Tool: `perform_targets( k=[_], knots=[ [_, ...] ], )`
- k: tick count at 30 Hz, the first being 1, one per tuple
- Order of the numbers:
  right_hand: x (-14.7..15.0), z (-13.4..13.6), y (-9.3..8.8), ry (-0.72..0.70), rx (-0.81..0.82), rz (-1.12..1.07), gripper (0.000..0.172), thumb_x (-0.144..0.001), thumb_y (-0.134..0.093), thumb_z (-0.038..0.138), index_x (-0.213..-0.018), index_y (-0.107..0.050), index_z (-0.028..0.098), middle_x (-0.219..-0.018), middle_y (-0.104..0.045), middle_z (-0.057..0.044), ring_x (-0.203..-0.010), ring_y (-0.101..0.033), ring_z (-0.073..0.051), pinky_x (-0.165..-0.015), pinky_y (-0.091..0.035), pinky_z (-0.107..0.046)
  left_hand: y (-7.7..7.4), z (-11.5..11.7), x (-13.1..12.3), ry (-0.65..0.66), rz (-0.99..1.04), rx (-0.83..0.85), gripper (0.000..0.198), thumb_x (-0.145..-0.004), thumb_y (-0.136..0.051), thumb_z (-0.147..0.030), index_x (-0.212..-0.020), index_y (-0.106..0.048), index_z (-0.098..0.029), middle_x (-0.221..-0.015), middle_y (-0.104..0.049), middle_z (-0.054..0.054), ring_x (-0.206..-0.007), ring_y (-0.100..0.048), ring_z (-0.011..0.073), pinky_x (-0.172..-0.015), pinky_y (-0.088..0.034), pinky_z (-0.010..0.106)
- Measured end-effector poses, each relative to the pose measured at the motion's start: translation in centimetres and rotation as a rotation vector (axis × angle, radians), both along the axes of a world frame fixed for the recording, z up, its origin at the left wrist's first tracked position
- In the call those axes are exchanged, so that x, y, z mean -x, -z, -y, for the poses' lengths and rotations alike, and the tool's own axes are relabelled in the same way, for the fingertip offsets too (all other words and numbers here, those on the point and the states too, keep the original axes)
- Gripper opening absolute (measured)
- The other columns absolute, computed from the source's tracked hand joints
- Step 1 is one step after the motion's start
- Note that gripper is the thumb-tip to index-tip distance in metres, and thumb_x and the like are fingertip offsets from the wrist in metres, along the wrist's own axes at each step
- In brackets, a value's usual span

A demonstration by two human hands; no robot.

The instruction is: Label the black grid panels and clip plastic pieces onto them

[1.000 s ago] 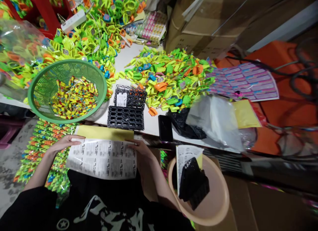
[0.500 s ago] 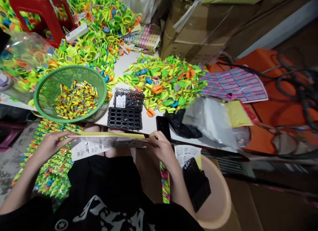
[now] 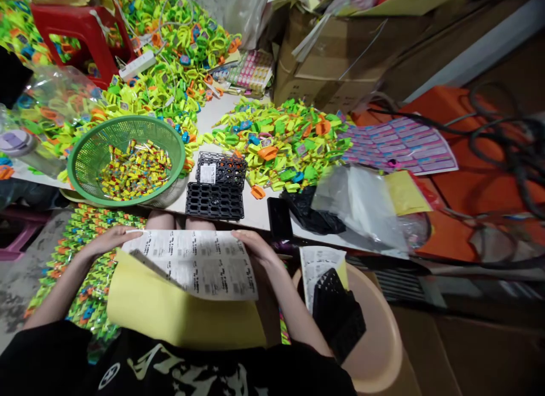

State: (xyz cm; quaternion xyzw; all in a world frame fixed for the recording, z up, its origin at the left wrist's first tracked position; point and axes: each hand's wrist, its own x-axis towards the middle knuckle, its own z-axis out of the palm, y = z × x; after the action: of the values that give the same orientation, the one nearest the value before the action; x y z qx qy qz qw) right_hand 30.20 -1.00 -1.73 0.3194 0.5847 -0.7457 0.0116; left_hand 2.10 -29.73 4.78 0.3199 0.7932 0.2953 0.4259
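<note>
Holding: one printed sheet (image 3: 200,262), white with rows of dark label-like blocks, stretched between both sets of fingers, over the lap.

Left hand (image 3: 114,240): thumb and fingers pinched together, with no visible gap, on the sheet's far left corner.

Right hand (image 3: 254,247): likewise pinched, on the far right corner.

Yellow sheet (image 3: 183,319): below the fingers, toward the body, its upper part behind the printed sheet; whether joined to it, cannot tell.

Black trays (image 3: 215,201): two, latticed, just beyond the gap between the hands; a white label on the farther.

Green basket (image 3: 87,158): beyond the left fingers, holding small yellow-and-red pieces.

Pile of plastic pieces (image 3: 285,143): yellow, green, orange and blue, well beyond the right fingers.

Black phone-like slab (image 3: 280,218): near the right fingers, ahead and to their right, on the white table (image 3: 255,214) edge.

Peach tub (image 3: 389,339): right of the right fingers; inside, black tray pieces (image 3: 336,316) and another printed sheet, standing tilted.
</note>
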Motion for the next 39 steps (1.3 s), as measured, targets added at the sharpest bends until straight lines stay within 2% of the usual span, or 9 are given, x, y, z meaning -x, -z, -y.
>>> perform_targets(
  k=[4, 8, 11, 14, 18, 22, 27, 31, 39],
  knots=[
    [1.6, 0.6, 7.4, 0.035, -0.078, 0.072, 0.040, -0.062, -0.072, 0.052, -0.073, -0.067, 0.014, -0.066, -0.065, -0.001, -0.064, -0.057, -0.015, -0.062, -0.045, -0.026, 6.9, 0.3, 1.4, 0.076, 0.104, 0.035, 0.057, -0.069, -0.060, -0.069, -0.090, -0.073, -0.017, -0.088, -0.073, 0.005, -0.082, -0.064, 0.0225, -0.077, -0.052, 0.031],
    [3.3, 0.8, 10.8, 0.104, -0.214, 0.020, 0.029, -0.066, -0.068, 0.040, -0.080, -0.068, 0.015, -0.080, -0.071, -0.004, -0.080, -0.062, -0.018, -0.076, -0.048, -0.029, 9.5, -0.4, 3.0, 0.124, -0.117, 0.093, 0.059, -0.073, -0.056, -0.068, -0.096, -0.071, -0.016, -0.101, -0.071, 0.008, -0.091, -0.064, 0.0249, -0.081, -0.050, 0.031],
    [4.3, 0.9, 11.8, 0.130, -0.264, 0.005, 0.024, -0.067, -0.065, 0.036, -0.080, -0.067, 0.015, -0.083, -0.071, -0.005, -0.082, -0.063, -0.018, -0.079, -0.048, -0.029, 9.3, -2.2, 2.4, 0.198, -0.438, 0.149, 0.049, -0.079, -0.055, -0.055, -0.107, -0.069, -0.017, -0.114, -0.066, 0.013, -0.107, -0.059, 0.0293, -0.094, -0.045, 0.038],
    [4.8, 1.1, 12.3, 0.132, -0.309, 0.038, 0.024, -0.070, -0.062, 0.035, -0.082, -0.068, 0.015, -0.085, -0.071, -0.005, -0.082, -0.063, -0.019, -0.077, -0.048, -0.029, 9.5, -4.6, -1.0, 0.391, -0.551, 0.079, 0.046, -0.087, -0.052, -0.046, -0.123, -0.062, -0.018, -0.128, -0.060, 0.013, -0.123, -0.050, 0.0291, -0.107, -0.035, 0.042],
    [4.8, 1.5, 12.7, 0.119, -0.466, 0.061, 0.025, -0.079, -0.056, 0.036, -0.084, -0.069, 0.016, -0.090, -0.071, -0.006, -0.085, -0.062, -0.020, -0.080, -0.048, -0.029, 12.7, -7.3, -8.2, 0.672, -0.561, -0.121, 0.050, -0.093, -0.045, -0.047, -0.132, -0.055, -0.017, -0.145, -0.045, 0.015, -0.137, -0.037, 0.0300, -0.112, -0.030, 0.045],
    [4.2, 1.8, 12.8, 0.052, -0.807, 0.039, 0.029, -0.089, -0.049, 0.034, -0.093, -0.071, 0.015, -0.103, -0.069, -0.010, -0.101, -0.058, -0.022, -0.096, -0.042, -0.035, 16.5, -8.6, -13.2, 0.594, -0.702, -0.215, 0.065, -0.090, -0.049, -0.053, -0.140, -0.045, -0.011, -0.151, -0.033, 0.022, -0.143, -0.025, 0.0341, -0.116, -0.021, 0.053],
    [3.2, 2.6, 13.7, -0.010, -1.066, 0.091, 0.027, -0.093, -0.049, 0.027, -0.108, -0.069, 0.017, -0.116, -0.065, -0.011, -0.114, -0.051, -0.024, -0.105, -0.036, -0.040, 18.4, -9.1, -14.6, 0.451, -0.745, -0.199, 0.086, -0.081, -0.056, -0.062, -0.145, -0.036, -0.007, -0.153, -0.026, 0.026, -0.144, -0.022, 0.0381, -0.117, -0.014, 0.057],
    [2.8, 3.0, 15.5, 0.028, -1.048, 0.046, 0.029, -0.094, -0.045, 0.026, -0.111, -0.067, 0.017, -0.115, -0.066, -0.011, -0.113, -0.054, -0.024, -0.104, -0.039, -0.042, 18.8, -9.2, -15.0, 0.428, -0.776, -0.154, 0.087, -0.081, -0.057, -0.062, -0.148, -0.032, -0.011, -0.155, -0.024, 0.022, -0.144, -0.019, 0.0383, -0.116, -0.013, 0.059],
    [3.0, 1.9, 17.2, 0.105, -0.886, -0.021, 0.030, -0.094, -0.041, 0.031, -0.102, -0.069, 0.020, -0.106, -0.068, -0.010, -0.104, -0.060, -0.023, -0.098, -0.045, -0.041, 18.9, -9.0, -17.1, 0.520, -0.835, -0.218, 0.056, -0.093, -0.047, -0.043, -0.146, -0.038, -0.027, -0.152, -0.035, 0.014, -0.143, -0.024, 0.0346, -0.114, -0.017, 0.057]
  ],
)
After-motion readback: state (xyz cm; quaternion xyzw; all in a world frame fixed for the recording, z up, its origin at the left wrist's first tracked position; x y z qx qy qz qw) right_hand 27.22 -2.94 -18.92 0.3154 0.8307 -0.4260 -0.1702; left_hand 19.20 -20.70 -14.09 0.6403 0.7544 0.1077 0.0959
